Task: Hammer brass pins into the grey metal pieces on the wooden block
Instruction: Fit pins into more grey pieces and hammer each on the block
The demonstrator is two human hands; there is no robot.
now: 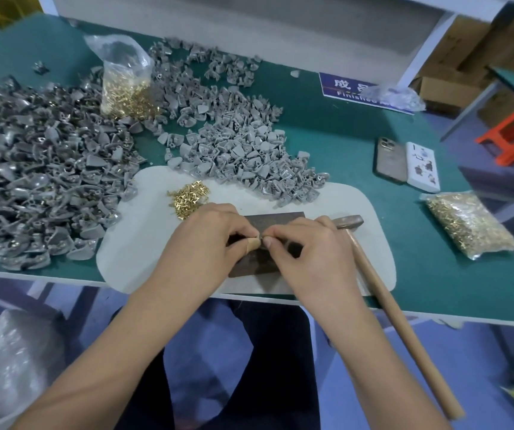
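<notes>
Evidently the step in hand is the seating of a pin before any blow is struck: both hands meet over the dark wooden block (272, 219), the left hand (209, 240) with thumb and forefinger pinched on something small at the meeting point, the right hand (308, 246) with its fingertips pinched toward the same spot. What lies between them is mostly hidden; a pale sliver shows there, and I cannot tell whether it is a brass pin, a grey piece or both. The hammer (382, 293) lies ungripped just beside the right hand, its dull steel head on the white mat (358, 206) next to the block and its smooth pale wooden handle running off over the edge of the desk (342, 144). The next move, I judge, calls for the pin to stand upright in its hole, then for the right hand to let go and take up the hammer while the left steadies the piece. Loose brass pins (187, 198) (short, bright, flat-headed) lie heaped on the mat beyond the left hand. Matte grey metal pieces (237, 150), wedge-shaped with small lugs, lie piled behind the block, and a darker heap (41, 169) with brass glinting in it spreads to the left. Clear bags of pins stand at the back (125, 82) and lie at the right (469, 225).
</notes>
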